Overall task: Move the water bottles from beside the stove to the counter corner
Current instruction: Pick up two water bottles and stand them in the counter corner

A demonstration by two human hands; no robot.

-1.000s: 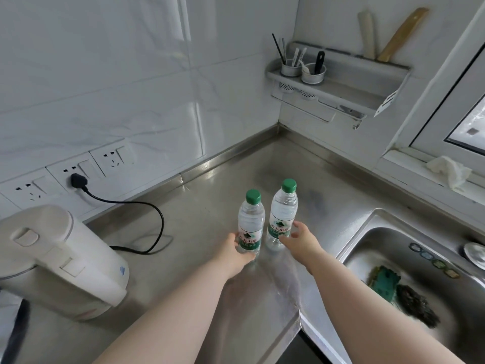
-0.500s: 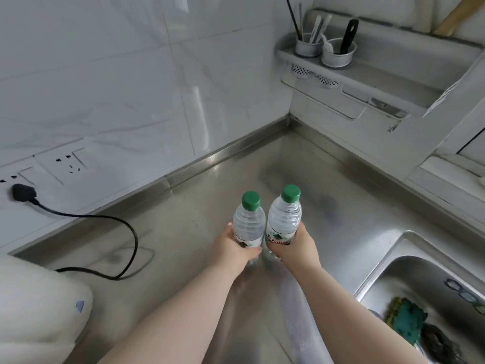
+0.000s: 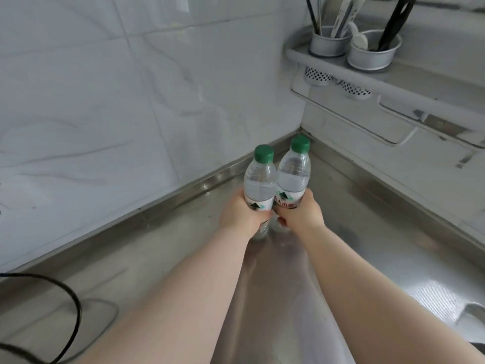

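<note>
Holding both bottles upright, side by side and touching. Gripped left water bottle (image 3: 259, 179) in left hand (image 3: 240, 215), right water bottle (image 3: 292, 174) in right hand (image 3: 301, 216), with fingers (image 3: 282, 221) wrapped round the label bands. Sat over the steel desk (image 3: 367, 219) near its back corner, short of the wall joint — couldn't tell whether resting or lifted. Green caps on. Saw wall shelf (image 3: 393, 85) with utensil cups (image 3: 328, 44) up right, black cable (image 3: 74, 311) low left.
</note>
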